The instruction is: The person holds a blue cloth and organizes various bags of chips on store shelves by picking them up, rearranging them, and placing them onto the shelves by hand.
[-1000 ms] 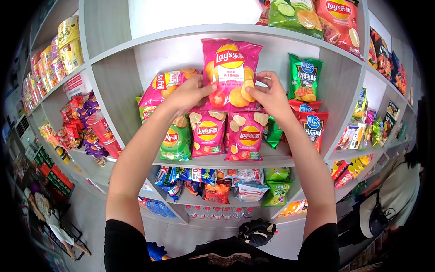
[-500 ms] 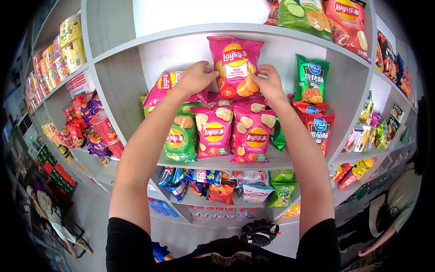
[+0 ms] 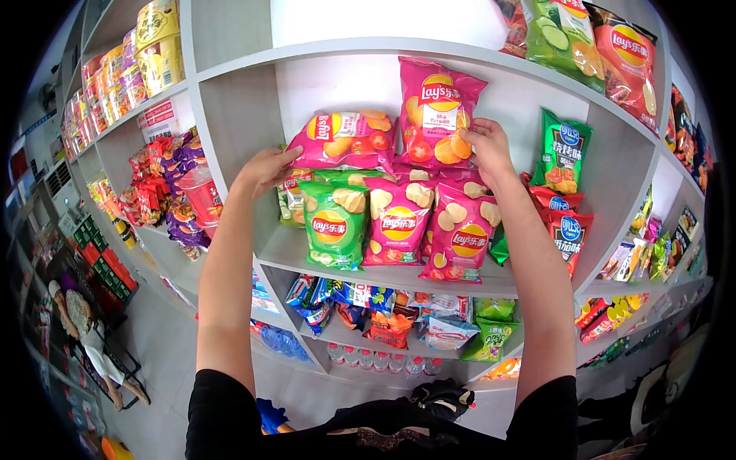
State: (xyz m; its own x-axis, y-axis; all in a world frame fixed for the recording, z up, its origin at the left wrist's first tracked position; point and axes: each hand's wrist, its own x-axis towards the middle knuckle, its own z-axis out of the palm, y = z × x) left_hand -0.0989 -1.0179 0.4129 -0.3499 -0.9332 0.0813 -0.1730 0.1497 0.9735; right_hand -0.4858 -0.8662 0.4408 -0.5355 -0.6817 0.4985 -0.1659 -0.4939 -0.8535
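My left hand (image 3: 264, 169) is at the left end of a pink Lay's chip bag (image 3: 346, 141) that lies on its side, its fingers closed on the bag's corner. With the thumb in front and fingers at the edge, my right hand (image 3: 487, 144) grips an upright pink chip bag (image 3: 439, 111) beside it. Both bags rest on top of a front row: a green chip bag (image 3: 335, 225), a pink chip bag (image 3: 399, 222) and another pink chip bag (image 3: 461, 234). Part of another bag (image 3: 292, 201) shows below my left hand.
A green Copico bag (image 3: 562, 153) and red bags (image 3: 569, 234) stand right of my forearm. Shelf dividers (image 3: 244, 126) flank the compartment, and a shelf board (image 3: 429, 47) runs above. Snacks (image 3: 391, 328) fill the shelf below. A person (image 3: 88, 322) sits at far left.
My left hand has moved from the upright bag's left edge to the sideways bag's left end. That bag now lies more level. My right hand stays on the upright bag; the view has shifted.
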